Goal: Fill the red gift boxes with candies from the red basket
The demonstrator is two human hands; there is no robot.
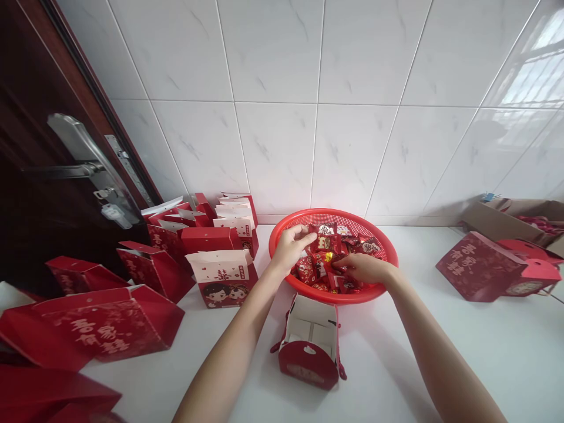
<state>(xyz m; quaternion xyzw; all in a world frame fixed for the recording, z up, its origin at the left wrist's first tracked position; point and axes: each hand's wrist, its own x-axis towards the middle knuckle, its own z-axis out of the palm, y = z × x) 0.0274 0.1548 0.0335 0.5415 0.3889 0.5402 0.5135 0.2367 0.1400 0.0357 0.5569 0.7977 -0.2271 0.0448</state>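
"What are the hands doing?"

"The left hand [293, 247] pinches a dark red packet [325, 230] between thumb and fingers. The right hand [363, 267] is half curled, its fingertips down among the wrapped packets [308, 269]; I can't tell whether it grips one."

"And what holds those packets?"

"A red perforated basket [274, 241], directly under both hands. They're heaped in its middle, mostly red, with a bit of shiny yellow between the hands."

"Can you read anything?"

"The packet at the left hand has pale Chinese characters on a dark red ground, too small for me to read surely. Left of that hand, a cream and red box [227, 282] shows dark lettering, hearts and two cartoon faces. Farther left, a large red box [117, 323] carries pale brush-style characters."

"Any more boxes?"

"Just below the hands, near the basket, an open red box [308, 364] shows its white inside and flaps, with red cords at its sides. More red and cream boxes [205, 238] stand left of the left hand. Well to the right of the right hand, a dark red box [478, 267] bears pale characters too, and behind it a cardboard carton [497, 220] holds pinkish-red things [541, 223]."
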